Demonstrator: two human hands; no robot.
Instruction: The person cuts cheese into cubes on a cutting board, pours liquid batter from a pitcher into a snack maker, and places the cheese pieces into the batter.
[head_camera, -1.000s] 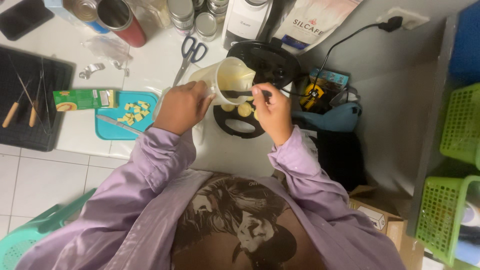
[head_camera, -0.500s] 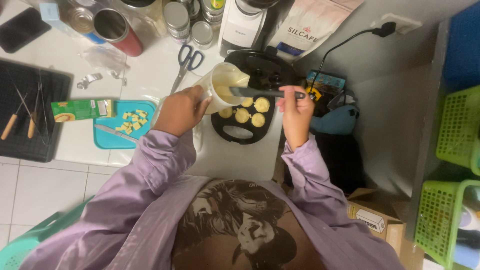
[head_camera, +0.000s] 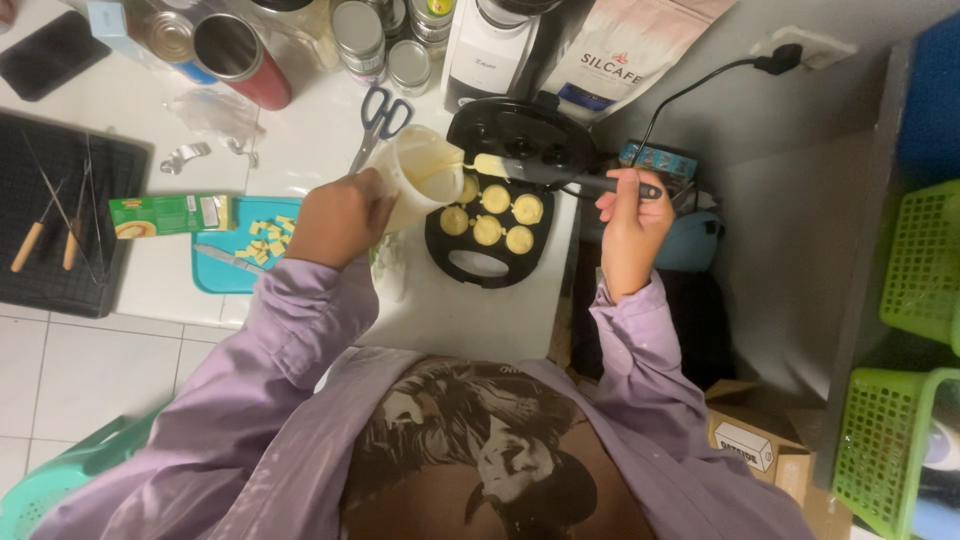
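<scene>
My left hand (head_camera: 340, 215) grips a cream plastic jug (head_camera: 420, 172) of pale batter, tilted toward a black round-moulded baking appliance (head_camera: 490, 262) with its lid up. Several of its moulds hold yellow batter (head_camera: 497, 198). My right hand (head_camera: 628, 215) holds a black-handled spatula (head_camera: 545, 172) by its handle, its pale blade lying at the jug's spout over the moulds. Both arms wear lilac sleeves.
A blue tray (head_camera: 215, 275) with cheese cubes and a knife, a green packet (head_camera: 165, 212), scissors (head_camera: 378, 118), a black mat with skewers (head_camera: 60, 225), cans, jars and a coffee bag (head_camera: 625, 50) crowd the white counter. Green baskets (head_camera: 915, 300) stand at the right, a cardboard box below.
The spatula has swung from low over the moulds up to the jug's spout, and my right hand has shifted right along its handle. More moulds now hold batter.
</scene>
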